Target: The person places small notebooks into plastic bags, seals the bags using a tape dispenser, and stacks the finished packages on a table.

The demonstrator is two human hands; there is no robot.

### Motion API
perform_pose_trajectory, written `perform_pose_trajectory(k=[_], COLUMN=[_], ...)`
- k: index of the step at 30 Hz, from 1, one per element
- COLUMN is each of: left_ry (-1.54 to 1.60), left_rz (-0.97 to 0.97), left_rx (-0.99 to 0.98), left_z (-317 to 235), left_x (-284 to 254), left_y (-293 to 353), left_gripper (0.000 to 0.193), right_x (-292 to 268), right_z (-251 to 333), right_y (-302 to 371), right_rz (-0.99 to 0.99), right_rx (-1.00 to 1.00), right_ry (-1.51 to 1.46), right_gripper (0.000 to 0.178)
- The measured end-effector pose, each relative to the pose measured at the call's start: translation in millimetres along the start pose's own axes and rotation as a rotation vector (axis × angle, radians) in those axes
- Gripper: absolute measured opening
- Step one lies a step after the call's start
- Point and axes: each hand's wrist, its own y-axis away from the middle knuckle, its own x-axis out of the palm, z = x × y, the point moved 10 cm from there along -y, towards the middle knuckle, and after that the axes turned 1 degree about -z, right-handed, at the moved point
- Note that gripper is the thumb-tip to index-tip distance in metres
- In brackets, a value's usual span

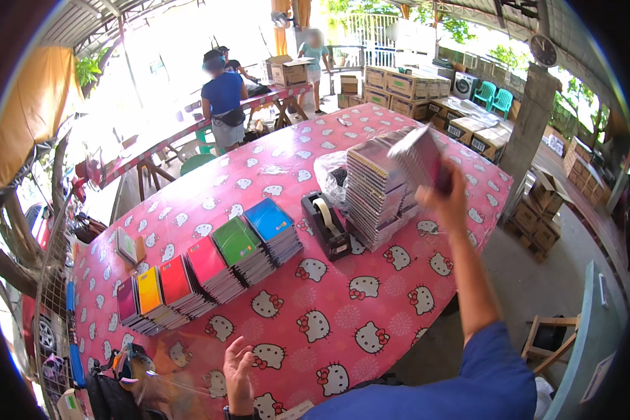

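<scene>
Right hand [446, 201]: motion-blurred, some fingers hidden by the lifted notebooks.
Lifted notebooks [414, 157]: smeared, cover details and count unclear.
Tall notebook stack [372, 189]: right part partly covered by the lifted notebooks.
Clear plastic bag [329, 173]: partly behind that stack, contents unclear.
Left hand [239, 367]: forearm cut off by the lower edge.
Dark bag [112, 393]: cropped at the bottom.
Clock [542, 50]: too small for a sure reading.
Co-workers' heads: blurred out.
</scene>
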Motion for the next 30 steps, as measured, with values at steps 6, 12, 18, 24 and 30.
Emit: perform_pose_trajectory(k=[6, 12, 18, 24, 30], left_ry=[-0.051, -0.170, -0.362, -0.833, -1.169], left_rz=[-0.209, -0.270, -0.481, -0.494, -0.931], left_rx=[-0.002, 0.060, 0.174, 0.502, 0.421], left_z=[7, 17, 22, -31, -24], left_x=[-47, -68, -122, -93, -201], left_y=[13, 15, 29, 34, 84], left_gripper=[0.045, 0.041, 0.032, 0.028, 0.018], right_x=[-36, 16, 90, 10, 180], right_z=[-84, -184, -170, -171, 1], right_y=[-182, -188, -186, -257, 19], right_rz=[-0.146, 0.365, 0.423, 0.203, 0.543], right_rx=[-0.183, 0.163, -0.077, -0.473, -0.419], right_ry=[0.851, 1.136, 1.250, 1.224, -0.045], right_gripper=[0.075, 0.070, 0.056, 0.040, 0.032])
